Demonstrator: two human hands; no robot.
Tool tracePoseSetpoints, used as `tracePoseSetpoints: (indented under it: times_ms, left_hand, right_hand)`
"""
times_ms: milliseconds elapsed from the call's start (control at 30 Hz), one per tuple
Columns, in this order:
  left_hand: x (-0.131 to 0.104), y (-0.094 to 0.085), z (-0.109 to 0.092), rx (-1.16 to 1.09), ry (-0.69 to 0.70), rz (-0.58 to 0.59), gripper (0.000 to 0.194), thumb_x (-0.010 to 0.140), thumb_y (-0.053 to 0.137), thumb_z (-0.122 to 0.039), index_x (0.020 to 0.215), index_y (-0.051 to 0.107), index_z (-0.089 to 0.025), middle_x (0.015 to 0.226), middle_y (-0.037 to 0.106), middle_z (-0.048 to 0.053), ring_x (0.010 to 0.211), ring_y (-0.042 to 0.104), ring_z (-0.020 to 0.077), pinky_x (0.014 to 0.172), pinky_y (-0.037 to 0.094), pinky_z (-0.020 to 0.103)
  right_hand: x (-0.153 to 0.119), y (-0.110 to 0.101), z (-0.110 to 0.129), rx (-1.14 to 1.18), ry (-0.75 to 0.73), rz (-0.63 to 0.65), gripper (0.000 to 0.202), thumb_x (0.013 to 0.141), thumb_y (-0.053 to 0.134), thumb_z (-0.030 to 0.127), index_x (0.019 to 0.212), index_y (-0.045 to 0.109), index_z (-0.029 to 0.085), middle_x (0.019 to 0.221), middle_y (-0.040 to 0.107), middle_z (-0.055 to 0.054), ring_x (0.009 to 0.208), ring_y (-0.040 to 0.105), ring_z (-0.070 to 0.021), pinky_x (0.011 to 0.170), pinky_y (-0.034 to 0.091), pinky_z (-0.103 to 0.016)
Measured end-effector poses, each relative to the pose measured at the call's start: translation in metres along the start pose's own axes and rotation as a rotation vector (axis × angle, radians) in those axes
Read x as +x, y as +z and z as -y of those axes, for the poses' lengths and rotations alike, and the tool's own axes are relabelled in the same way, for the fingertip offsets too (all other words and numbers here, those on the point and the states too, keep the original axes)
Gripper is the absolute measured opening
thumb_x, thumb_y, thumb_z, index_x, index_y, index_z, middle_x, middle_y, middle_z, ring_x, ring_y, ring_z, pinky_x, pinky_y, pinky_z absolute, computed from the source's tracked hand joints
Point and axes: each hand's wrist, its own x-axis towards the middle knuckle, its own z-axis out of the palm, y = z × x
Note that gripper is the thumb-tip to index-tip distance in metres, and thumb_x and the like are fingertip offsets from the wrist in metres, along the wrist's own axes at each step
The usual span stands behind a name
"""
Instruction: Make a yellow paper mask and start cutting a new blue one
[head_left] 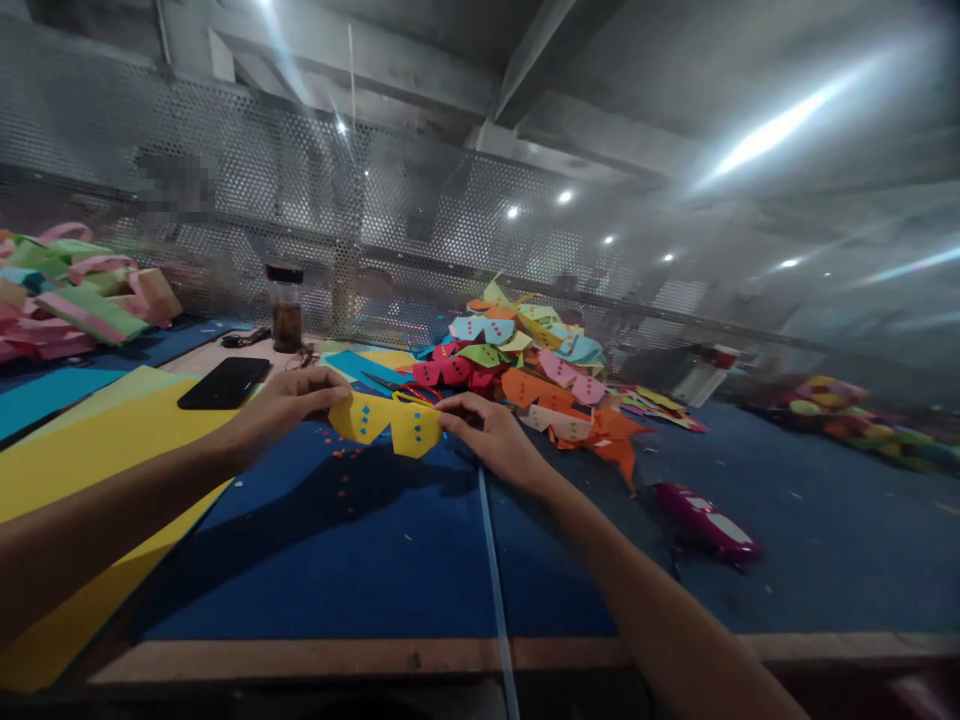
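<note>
A yellow paper eye mask (415, 432) with blue dots is held up above the blue table. My left hand (304, 395) pinches its left end, and my right hand (484, 432) pinches its right end. Just behind it, scissors (416, 397) with yellow and red about the handles lie partly hidden by the mask. Small red paper dots (345, 453) are scattered on the table below my left hand. Close beyond my right hand rises a heap of cut paper masks (551, 380) in pink, orange, green, blue and red.
Large yellow paper sheets (112, 430) cover the table's left side, with a black phone (225, 383) and a lidded jar (286, 312) behind. A purple stapler-like object (709, 525) lies right. Colourful paper piles (90, 295) stand far left and far right. A perforated metal screen (420, 220) runs along the back.
</note>
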Motion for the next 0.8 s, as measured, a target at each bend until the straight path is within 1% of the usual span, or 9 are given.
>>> tracePoseSetpoints:
  times_ms: [100, 200, 300, 367, 433, 533, 600, 700, 800]
  left_hand:
    - [0.001, 0.006, 0.004, -0.002, 0.013, 0.004, 0.024, 0.076, 0.074, -0.042, 0.078, 0.069, -0.019, 0.077, 0.068, 0.001, 0.071, 0.065, 0.0165, 0.068, 0.057, 0.029]
    - [0.001, 0.009, 0.010, 0.024, 0.029, -0.014, 0.024, 0.077, 0.073, -0.043, 0.084, 0.071, -0.020, 0.083, 0.072, 0.003, 0.075, 0.068, 0.0193, 0.070, 0.058, 0.032]
    - [0.000, 0.006, 0.016, 0.118, 0.058, -0.055, 0.035, 0.079, 0.069, -0.046, 0.103, 0.072, -0.021, 0.096, 0.074, 0.006, 0.084, 0.071, 0.0227, 0.075, 0.058, 0.036]
    - [-0.001, 0.003, 0.020, 0.207, 0.094, -0.103, 0.046, 0.081, 0.066, -0.049, 0.119, 0.068, -0.022, 0.100, 0.074, 0.006, 0.087, 0.071, 0.0239, 0.078, 0.058, 0.037]
    - [-0.002, 0.000, 0.022, 0.265, 0.148, -0.157, 0.053, 0.083, 0.064, -0.050, 0.128, 0.063, -0.022, 0.103, 0.073, 0.008, 0.090, 0.071, 0.0248, 0.082, 0.056, 0.039]
    - [-0.004, -0.001, 0.021, 0.308, 0.214, -0.218, 0.051, 0.086, 0.062, -0.050, 0.128, 0.061, -0.021, 0.108, 0.072, 0.009, 0.098, 0.069, 0.0268, 0.088, 0.053, 0.042]
    - [-0.007, 0.000, 0.018, 0.340, 0.248, -0.263, 0.046, 0.088, 0.060, -0.048, 0.126, 0.062, -0.022, 0.114, 0.070, 0.009, 0.103, 0.067, 0.0271, 0.091, 0.051, 0.043]
    - [-0.012, 0.003, 0.014, 0.373, 0.336, -0.294, 0.037, 0.091, 0.057, -0.045, 0.120, 0.064, -0.022, 0.126, 0.064, 0.009, 0.111, 0.063, 0.0258, 0.094, 0.049, 0.040]
    - [-0.016, 0.007, 0.015, 0.416, 0.406, -0.257, 0.029, 0.094, 0.053, -0.042, 0.112, 0.066, -0.023, 0.125, 0.064, 0.006, 0.118, 0.058, 0.0246, 0.099, 0.046, 0.038]
  right_hand:
    - [-0.003, 0.002, -0.003, -0.033, 0.000, -0.015, 0.019, 0.090, 0.060, 0.034, 0.093, 0.069, 0.018, 0.090, 0.071, -0.003, 0.082, 0.064, -0.0165, 0.074, 0.049, -0.028]
    - [-0.004, 0.003, -0.003, -0.079, -0.012, -0.044, 0.017, 0.091, 0.058, 0.032, 0.092, 0.068, 0.018, 0.088, 0.071, -0.003, 0.079, 0.063, -0.0161, 0.072, 0.049, -0.028]
    - [-0.005, 0.004, -0.003, -0.128, -0.049, -0.095, 0.014, 0.091, 0.057, 0.029, 0.092, 0.067, 0.020, 0.090, 0.070, -0.003, 0.081, 0.064, -0.0168, 0.074, 0.049, -0.028]
    - [-0.005, 0.003, -0.002, -0.165, -0.077, -0.131, 0.013, 0.091, 0.056, 0.028, 0.092, 0.066, 0.020, 0.091, 0.070, -0.004, 0.084, 0.064, -0.0177, 0.077, 0.049, -0.029]
    - [-0.006, 0.002, -0.001, -0.209, -0.100, -0.185, 0.013, 0.093, 0.054, 0.028, 0.092, 0.065, 0.020, 0.092, 0.069, -0.004, 0.086, 0.064, -0.0185, 0.079, 0.048, -0.029]
    - [-0.007, 0.000, -0.001, -0.270, -0.134, -0.271, 0.013, 0.096, 0.052, 0.027, 0.093, 0.063, 0.020, 0.094, 0.068, -0.005, 0.089, 0.064, -0.0196, 0.082, 0.047, -0.030]
    - [-0.008, 0.001, -0.003, -0.296, -0.152, -0.289, 0.014, 0.097, 0.050, 0.027, 0.094, 0.063, 0.021, 0.094, 0.067, -0.006, 0.089, 0.063, -0.0203, 0.082, 0.047, -0.031]
    - [-0.009, 0.005, -0.006, -0.318, -0.182, -0.241, 0.015, 0.098, 0.049, 0.027, 0.094, 0.062, 0.021, 0.093, 0.066, -0.007, 0.089, 0.063, -0.0209, 0.082, 0.047, -0.031]
    - [-0.011, 0.011, -0.008, -0.337, -0.213, -0.158, 0.015, 0.098, 0.050, 0.028, 0.095, 0.063, 0.021, 0.092, 0.066, -0.006, 0.088, 0.063, -0.0206, 0.080, 0.048, -0.031]
